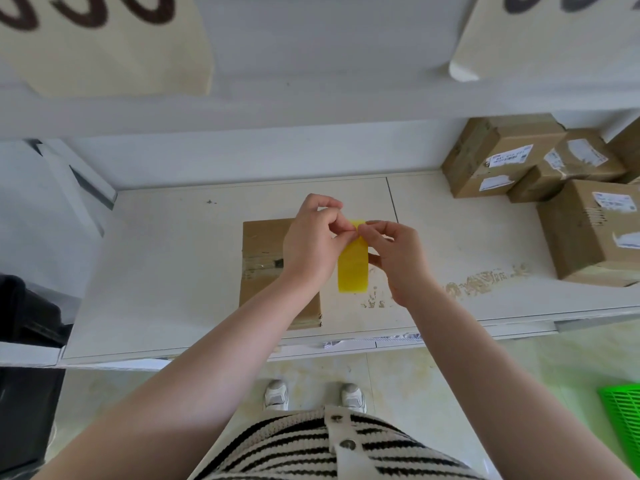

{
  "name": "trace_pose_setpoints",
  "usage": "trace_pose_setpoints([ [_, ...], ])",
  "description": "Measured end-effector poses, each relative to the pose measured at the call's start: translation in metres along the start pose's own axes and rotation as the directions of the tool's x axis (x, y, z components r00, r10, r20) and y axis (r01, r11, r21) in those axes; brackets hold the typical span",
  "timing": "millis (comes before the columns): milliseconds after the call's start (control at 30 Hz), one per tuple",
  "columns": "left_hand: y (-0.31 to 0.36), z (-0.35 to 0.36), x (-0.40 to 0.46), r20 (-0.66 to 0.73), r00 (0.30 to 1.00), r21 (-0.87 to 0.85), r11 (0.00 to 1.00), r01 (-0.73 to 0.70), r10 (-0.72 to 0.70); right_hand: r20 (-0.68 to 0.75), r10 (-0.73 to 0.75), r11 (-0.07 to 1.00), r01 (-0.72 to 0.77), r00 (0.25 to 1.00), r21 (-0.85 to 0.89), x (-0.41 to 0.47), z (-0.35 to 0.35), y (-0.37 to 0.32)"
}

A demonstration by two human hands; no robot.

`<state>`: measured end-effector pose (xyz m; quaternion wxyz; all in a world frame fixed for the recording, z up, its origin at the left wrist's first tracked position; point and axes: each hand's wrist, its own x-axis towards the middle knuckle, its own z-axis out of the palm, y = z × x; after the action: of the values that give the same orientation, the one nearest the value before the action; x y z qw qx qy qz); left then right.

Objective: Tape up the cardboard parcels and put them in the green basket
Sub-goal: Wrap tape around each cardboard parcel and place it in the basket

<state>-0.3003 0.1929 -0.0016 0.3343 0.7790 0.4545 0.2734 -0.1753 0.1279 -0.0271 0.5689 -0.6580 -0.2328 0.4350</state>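
A yellow roll of tape (352, 268) is held on edge above the white shelf, over the right side of a flat cardboard parcel (263, 244). My left hand (313, 242) pinches the tape at the top of the roll. My right hand (398, 254) grips the roll from the right, its fingertips meeting the left hand's at the top. The parcel lies on the shelf under my left hand, with old clear tape across its middle. A corner of the green basket (623, 414) shows on the floor at the lower right.
Several taped cardboard boxes (512, 157) with labels are stacked at the shelf's right end. A black object (27, 313) stands at the left edge. The shelf (166, 271) has a glue stain right of the parcel. A higher shelf board (242, 109) runs overhead.
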Motion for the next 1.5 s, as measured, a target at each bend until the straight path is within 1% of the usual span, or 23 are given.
trace_pose_setpoints([
  [67, 0.001, 0.000, 0.002, 0.006, 1.000, 0.062, 0.998, -0.005, 0.004, 0.008, -0.038, 0.997, 0.039, 0.999, -0.063, 0.001, -0.001, -0.001],
  [167, 0.004, 0.000, 0.005, 0.085, 0.995, -0.129, 0.990, 0.063, -0.052, 0.005, -0.107, 0.975, 0.106, 0.994, -0.197, 0.005, -0.001, -0.003],
  [200, 0.005, 0.000, 0.005, 0.099, 0.992, -0.154, 0.984, 0.088, -0.073, -0.012, -0.119, 0.969, 0.113, 0.993, -0.220, 0.006, -0.001, -0.004],
  [233, 0.006, 0.000, 0.005, 0.106, 0.989, -0.179, 0.977, 0.120, -0.102, -0.048, -0.113, 0.976, 0.101, 0.992, -0.195, 0.008, -0.003, -0.004],
  [300, 0.005, -0.002, 0.009, 0.104, 0.977, -0.291, 0.934, 0.209, -0.187, -0.096, -0.061, 0.998, 0.059, 0.994, -0.025, 0.012, -0.010, -0.006],
  [333, 0.004, -0.005, 0.010, 0.109, 0.966, -0.376, 0.890, 0.259, -0.235, -0.105, -0.052, 0.999, 0.050, 0.993, -0.020, 0.015, -0.016, -0.005],
  [367, 0.004, -0.008, 0.011, 0.126, 0.952, -0.461, 0.833, 0.305, -0.279, -0.094, -0.045, 0.991, 0.033, 0.995, -0.128, 0.017, -0.022, -0.004],
  [433, 0.003, -0.012, 0.011, 0.172, 0.931, -0.595, 0.719, 0.360, -0.323, 0.003, 0.064, 0.940, -0.060, 0.998, -0.337, 0.018, -0.030, 0.002],
  [467, 0.003, -0.013, 0.011, 0.197, 0.923, -0.647, 0.664, 0.375, -0.330, 0.069, 0.169, 0.934, -0.138, 0.983, -0.329, 0.017, -0.031, 0.005],
  [533, 0.003, -0.013, 0.010, 0.226, 0.915, -0.711, 0.586, 0.390, -0.335, 0.190, 0.369, 0.929, -0.356, 0.910, -0.099, 0.012, -0.027, 0.008],
  [567, 0.002, -0.012, 0.010, 0.229, 0.913, -0.730, 0.561, 0.391, -0.338, 0.218, 0.415, 0.902, -0.431, 0.883, 0.030, 0.010, -0.026, 0.008],
  [600, 0.001, -0.012, 0.011, 0.231, 0.911, -0.746, 0.539, 0.391, -0.343, 0.230, 0.427, 0.879, -0.462, 0.874, 0.123, 0.010, -0.025, 0.008],
  [700, -0.005, -0.014, 0.016, 0.274, 0.902, -0.794, 0.451, 0.408, -0.334, 0.241, 0.374, 0.875, -0.427, 0.896, 0.230, 0.009, -0.027, 0.012],
  [800, -0.014, -0.016, 0.022, 0.342, 0.869, -0.788, 0.394, 0.472, -0.357, 0.261, 0.306, 0.916, -0.358, 0.915, 0.180, 0.009, -0.030, 0.015],
  [867, -0.023, -0.012, 0.022, 0.357, 0.852, -0.765, 0.404, 0.502, -0.382, 0.267, 0.296, 0.929, -0.341, 0.917, 0.142, 0.009, -0.032, 0.016],
  [900, -0.027, -0.009, 0.021, 0.346, 0.853, -0.743, 0.441, 0.503, -0.390, 0.256, 0.301, 0.929, -0.343, 0.919, 0.141, 0.009, -0.032, 0.016],
  [933, -0.031, -0.005, 0.020, 0.310, 0.864, -0.708, 0.510, 0.488, -0.397, 0.238, 0.307, 0.927, -0.347, 0.921, 0.146, 0.009, -0.033, 0.017],
  [1033, -0.043, 0.004, 0.016, 0.116, 0.918, -0.545, 0.749, 0.378, -0.379, 0.162, 0.338, 0.924, -0.360, 0.927, 0.132, 0.010, -0.034, 0.020],
  [1133, -0.056, 0.007, 0.012, 0.000, 0.942, -0.380, 0.871, 0.310, -0.335, 0.030, 0.413, 0.900, -0.413, 0.910, 0.140, 0.012, -0.034, 0.025],
  [1300, -0.081, -0.006, 0.001, -0.034, 0.945, -0.197, 0.930, 0.311, -0.324, -0.249, 0.539, 0.839, -0.488, 0.805, 0.240, 0.018, -0.031, 0.049],
  [1400, -0.094, -0.015, -0.009, -0.104, 0.943, -0.055, 0.949, 0.311, -0.315, -0.305, 0.543, 0.839, -0.495, 0.783, 0.226, 0.019, -0.021, 0.066],
  [1433, -0.097, -0.019, -0.012, -0.140, 0.937, -0.023, 0.948, 0.319, -0.319, -0.311, 0.520, 0.854, -0.490, 0.795, 0.174, 0.019, -0.018, 0.071],
  [1500, -0.104, -0.025, -0.019, -0.202, 0.919, 0.004, 0.938, 0.347, -0.339, -0.366, 0.451, 0.867, -0.496, 0.814, -0.035, 0.020, -0.014, 0.075],
])
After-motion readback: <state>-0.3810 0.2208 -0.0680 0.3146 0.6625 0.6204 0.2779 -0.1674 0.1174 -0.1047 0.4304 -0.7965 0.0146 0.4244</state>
